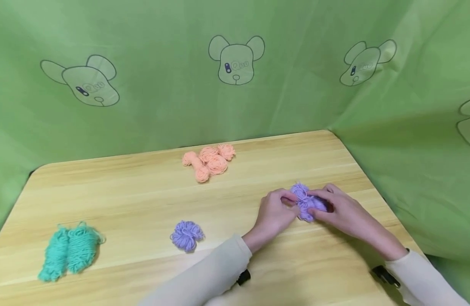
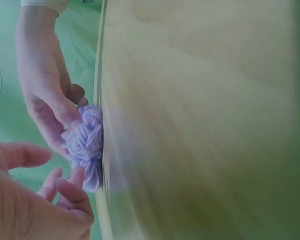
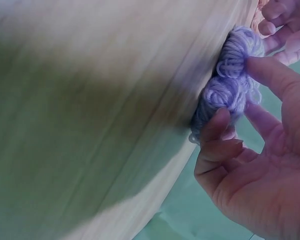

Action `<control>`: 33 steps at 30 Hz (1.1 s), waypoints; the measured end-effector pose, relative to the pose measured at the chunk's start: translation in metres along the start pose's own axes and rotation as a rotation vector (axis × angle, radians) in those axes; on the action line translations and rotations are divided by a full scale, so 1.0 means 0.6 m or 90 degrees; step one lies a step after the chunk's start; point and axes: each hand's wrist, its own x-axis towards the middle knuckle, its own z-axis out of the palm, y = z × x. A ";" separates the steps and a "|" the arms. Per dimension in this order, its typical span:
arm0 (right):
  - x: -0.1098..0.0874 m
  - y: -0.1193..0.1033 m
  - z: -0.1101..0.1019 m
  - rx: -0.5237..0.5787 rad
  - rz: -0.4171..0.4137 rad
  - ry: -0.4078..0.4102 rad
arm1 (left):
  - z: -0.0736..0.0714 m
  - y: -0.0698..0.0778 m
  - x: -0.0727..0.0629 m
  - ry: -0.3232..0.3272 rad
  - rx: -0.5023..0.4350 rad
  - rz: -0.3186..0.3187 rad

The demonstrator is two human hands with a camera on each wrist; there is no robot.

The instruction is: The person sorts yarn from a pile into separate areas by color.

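Purple yarn skeins (image 1: pixel 305 206) lie bunched together at the right side of the table. My right hand (image 1: pixel 347 212) holds this bunch from the right, its thumb and fingers curled about the yarn (image 3: pixel 230 95) in the right wrist view. On the opposite side is my left hand (image 1: pixel 275 212), with a gap between thumb and fingers. In the left wrist view, the fingertips of the left hand (image 2: pixel 40 200) touch or nearly touch the lower end of the purple yarn (image 2: pixel 87 140). Another purple yarn bundle (image 1: pixel 186 236) lies apart, left of the left forearm.
Several peach yarn bundles (image 1: pixel 210 161) sit near the back edge of the wooden table (image 1: pixel 143 191). Two teal skeins (image 1: pixel 69 250) lie side by side at the left. A green cloth (image 1: pixel 162 85) with printed bear heads surrounds the table's back and sides.
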 end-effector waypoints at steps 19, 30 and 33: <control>0.010 0.003 0.004 -0.001 0.001 -0.013 | -0.077 -0.008 -0.030 0.034 -0.063 0.036; 0.005 0.010 0.005 -0.007 -0.016 0.007 | -0.122 0.002 -0.053 0.051 -0.050 0.065; 0.005 0.011 0.007 -0.005 -0.013 0.007 | -0.143 0.001 -0.063 0.058 -0.041 0.060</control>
